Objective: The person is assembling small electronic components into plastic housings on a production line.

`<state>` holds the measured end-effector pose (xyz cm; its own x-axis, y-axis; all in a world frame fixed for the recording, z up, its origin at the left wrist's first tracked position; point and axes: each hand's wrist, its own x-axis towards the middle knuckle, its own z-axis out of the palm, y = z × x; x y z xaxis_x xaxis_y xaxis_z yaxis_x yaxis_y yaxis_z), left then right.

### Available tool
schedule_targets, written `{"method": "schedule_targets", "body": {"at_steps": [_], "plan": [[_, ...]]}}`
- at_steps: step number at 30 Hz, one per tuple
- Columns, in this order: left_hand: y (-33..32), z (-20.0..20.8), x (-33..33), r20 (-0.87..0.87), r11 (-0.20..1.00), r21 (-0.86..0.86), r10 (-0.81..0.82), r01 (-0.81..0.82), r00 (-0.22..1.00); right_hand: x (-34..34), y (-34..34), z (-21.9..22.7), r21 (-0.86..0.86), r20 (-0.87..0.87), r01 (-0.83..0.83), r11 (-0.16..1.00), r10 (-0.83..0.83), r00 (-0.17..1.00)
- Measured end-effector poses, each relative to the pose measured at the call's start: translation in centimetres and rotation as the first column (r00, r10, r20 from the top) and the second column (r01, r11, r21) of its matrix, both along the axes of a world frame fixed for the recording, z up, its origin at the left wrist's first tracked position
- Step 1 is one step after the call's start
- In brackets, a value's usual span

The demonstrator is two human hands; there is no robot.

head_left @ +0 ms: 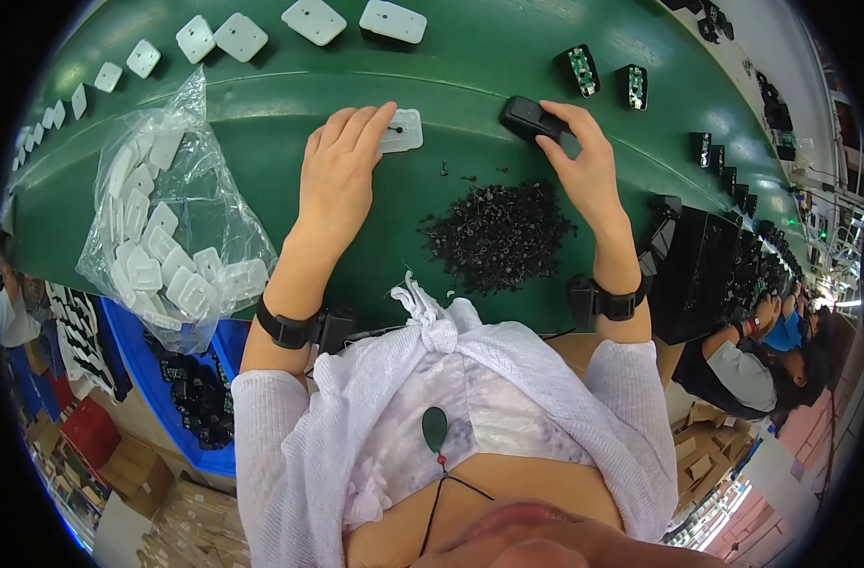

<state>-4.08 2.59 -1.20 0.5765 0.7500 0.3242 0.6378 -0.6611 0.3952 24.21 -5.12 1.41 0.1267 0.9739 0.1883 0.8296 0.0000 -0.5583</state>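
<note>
A white plastic cover (408,131), rounded at the corners, lies on the green table with a small black piece on it. My left hand (342,170) rests palm down over its left edge, fingers stretched out and thumb hidden. To the right, my right hand (583,151) grips a black box-shaped housing (529,117) between thumb and fingers, holding it at its right end. Between my forearms is a heap of small black parts (498,237), with a few loose ones just above it. Their exact kind is too small to tell.
A clear plastic bag (176,227) of white covers lies at left. More white covers (241,37) line the far side. Two black housings with green circuit boards (583,71) stand far right. A blue bin (148,369) is low left; a co-worker (763,369) sits right.
</note>
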Motion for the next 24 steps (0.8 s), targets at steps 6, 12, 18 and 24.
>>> {"method": "schedule_targets", "body": {"at_steps": [6, 12, 18, 24], "plan": [[-0.4, -0.8, -1.9, 0.312, 0.987, -0.151, 0.002, 0.048, 0.95, -6.6, 2.4, 0.8, 0.15, -0.112, -0.244, 0.958, 0.261, 0.959], [-1.1, -0.7, -2.6, 0.382, 0.972, -0.228, 0.041, 0.051, 0.923, -10.2, 4.8, -0.1, 0.148, -0.027, -0.416, 0.897, 0.424, 0.905], [-0.7, -1.6, -2.8, 0.265, 0.991, -0.118, -0.03, 0.063, 0.964, -10.3, 5.2, -0.7, 0.102, 0.025, -0.447, 0.888, 0.447, 0.894], [-1.5, -1.1, -1.8, 0.093, 1.0, 0.021, -0.005, 0.003, 0.996, -9.8, 4.9, -0.7, 0.103, 0.086, -0.448, 0.888, 0.441, 0.893]]}}
